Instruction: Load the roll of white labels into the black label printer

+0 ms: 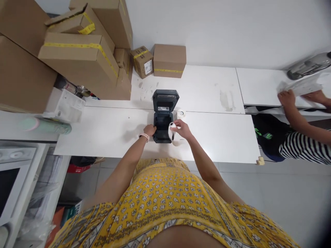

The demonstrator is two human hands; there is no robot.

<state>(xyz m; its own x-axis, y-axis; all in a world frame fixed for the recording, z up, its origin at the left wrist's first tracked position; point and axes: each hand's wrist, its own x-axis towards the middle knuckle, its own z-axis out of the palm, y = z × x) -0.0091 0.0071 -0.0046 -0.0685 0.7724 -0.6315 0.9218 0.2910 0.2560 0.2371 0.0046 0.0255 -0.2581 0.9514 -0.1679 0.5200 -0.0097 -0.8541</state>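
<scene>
A dark grey label printer stands on the white table with its lid raised, showing the black bay inside. My left hand, with a pale watch band at the wrist, grips the printer's left side. Held in my right hand is a white label roll, over the printer's right edge; a loose strip hangs from its lower end. Just behind that hand, a second white roll lies on the table beside the printer.
Cardboard boxes pile up at the back left, with two smaller boxes by the wall. A green bottle lies at the left. On the right, a co-worker's hands hold a whitish packet near a clear bottle. The table's front edge is close to my body.
</scene>
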